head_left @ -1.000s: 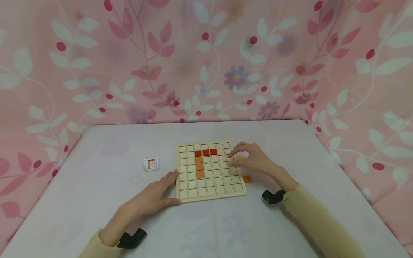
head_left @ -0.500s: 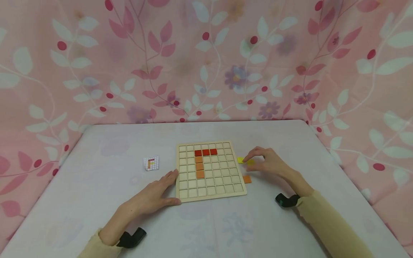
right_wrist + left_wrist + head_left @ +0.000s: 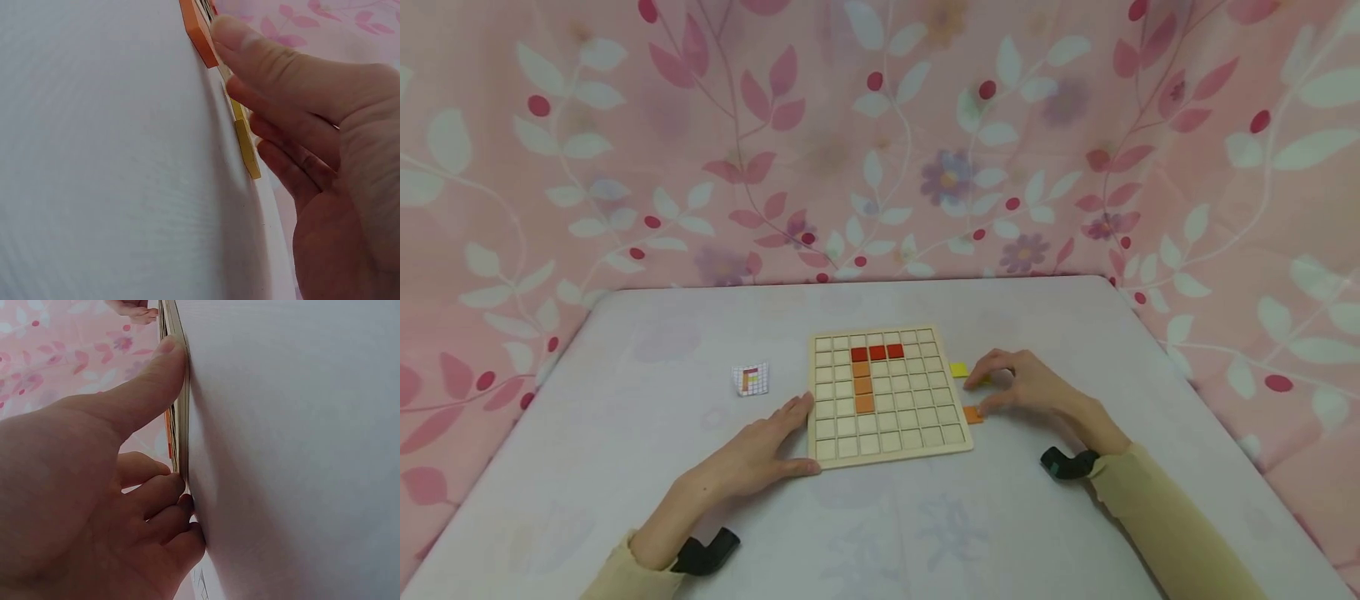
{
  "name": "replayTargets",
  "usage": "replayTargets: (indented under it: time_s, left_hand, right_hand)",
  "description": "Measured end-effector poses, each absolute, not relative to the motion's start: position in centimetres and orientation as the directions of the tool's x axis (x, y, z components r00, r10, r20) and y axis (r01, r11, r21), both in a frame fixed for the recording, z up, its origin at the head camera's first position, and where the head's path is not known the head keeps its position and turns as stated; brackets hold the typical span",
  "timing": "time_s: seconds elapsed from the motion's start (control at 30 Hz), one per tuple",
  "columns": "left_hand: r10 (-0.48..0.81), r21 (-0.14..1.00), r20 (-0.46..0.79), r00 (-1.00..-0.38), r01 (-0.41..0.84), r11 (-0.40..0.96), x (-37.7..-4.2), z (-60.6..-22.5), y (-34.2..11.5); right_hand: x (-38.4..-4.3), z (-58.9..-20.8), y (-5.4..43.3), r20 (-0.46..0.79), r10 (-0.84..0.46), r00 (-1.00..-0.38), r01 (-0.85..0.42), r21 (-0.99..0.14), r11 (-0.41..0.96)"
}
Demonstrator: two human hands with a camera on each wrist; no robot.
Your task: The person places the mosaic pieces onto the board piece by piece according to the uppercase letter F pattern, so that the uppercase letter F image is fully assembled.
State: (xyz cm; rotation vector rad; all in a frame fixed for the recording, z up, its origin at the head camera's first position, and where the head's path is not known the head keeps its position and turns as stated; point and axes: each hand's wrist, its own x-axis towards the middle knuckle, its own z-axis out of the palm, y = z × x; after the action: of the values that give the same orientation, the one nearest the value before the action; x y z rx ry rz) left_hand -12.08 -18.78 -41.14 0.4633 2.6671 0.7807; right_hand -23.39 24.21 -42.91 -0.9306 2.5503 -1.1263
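Note:
A wooden grid board (image 3: pixel 917 417) lies flat on the table, with three red tiles (image 3: pixel 877 352) in a row and three orange tiles (image 3: pixel 863 385) in a column beneath the leftmost red one. My left hand (image 3: pixel 752 454) rests against the board's left edge, thumb at the near corner, as the left wrist view (image 3: pixel 81 481) also shows. To the right of the board, my right hand (image 3: pixel 1026 383) hovers over loose tiles. Its thumb tip is at a loose orange tile (image 3: pixel 197 34); whether they touch I cannot tell. Yellow tiles (image 3: pixel 247 149) lie below the fingers, one partly hidden.
A small paper card (image 3: pixel 750 380) printed with a coloured grid pattern lies left of the board. A white cloth (image 3: pixel 880 542) covers the table. A pink floral curtain (image 3: pixel 880 167) hangs behind its far edge.
My right hand has moved off the board's right side, rightward and toward me, to the loose yellow and orange tiles. My left hand has stayed at the board's edge.

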Motion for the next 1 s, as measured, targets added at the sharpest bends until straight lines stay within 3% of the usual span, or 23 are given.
replayTargets:
  time_s: [0.23, 1.0]
  left_hand:
    - [0.399, 0.555, -0.209, -0.893, 0.228, 0.8, -12.2, -41.0, -18.9]
    - [0.385, 0.573, -0.216, -0.897, 0.203, 0.794, -12.1, -41.3, -18.7]
  right_hand:
    - [-23.6, -43.3, 24.2, 0.068, -0.654, -0.754, -0.481, -0.735, 0.478]
    - [-21.2, -40.3, 22.2, 0.178, -0.55, -0.816, -0.495, -0.707, 0.505]
